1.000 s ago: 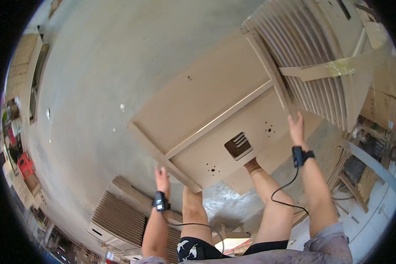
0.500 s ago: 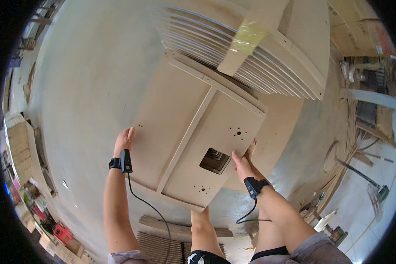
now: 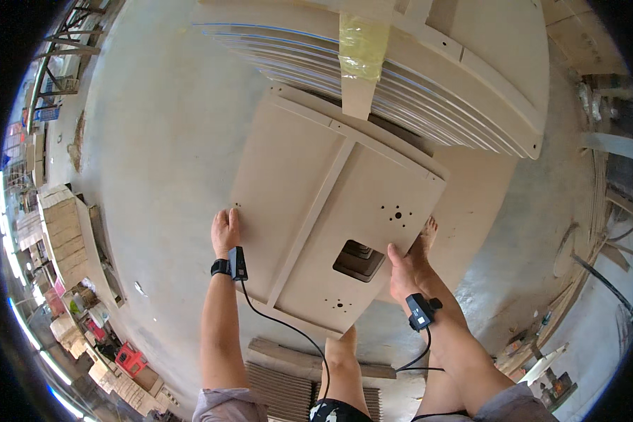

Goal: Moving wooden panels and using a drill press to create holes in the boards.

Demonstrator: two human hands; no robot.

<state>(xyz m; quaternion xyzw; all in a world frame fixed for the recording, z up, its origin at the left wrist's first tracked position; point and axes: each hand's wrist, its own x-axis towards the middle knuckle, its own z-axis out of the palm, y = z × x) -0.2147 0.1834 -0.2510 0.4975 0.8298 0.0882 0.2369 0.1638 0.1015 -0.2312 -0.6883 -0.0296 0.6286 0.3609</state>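
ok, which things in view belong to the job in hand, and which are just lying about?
In the job:
- beige panel with a square hole
- left hand and right hand, at its edges

Apparently lying about:
- taped slatted piece beyond the panel, possibly related
- slatted piece by the knee
- red item, far left

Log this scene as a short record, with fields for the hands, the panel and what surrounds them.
Panel: beige, with a raised crossbar
Panel opening: squarish, rounded corners, nearer the right hand
Left hand: at the panel's left edge, grip unclear
Right hand: on the panel's right edge, thumb uppermost
Wrists: black device on each, cabled
Beyond panel: slatted piece, yellow tape
Beside left forearm: ribbed piece
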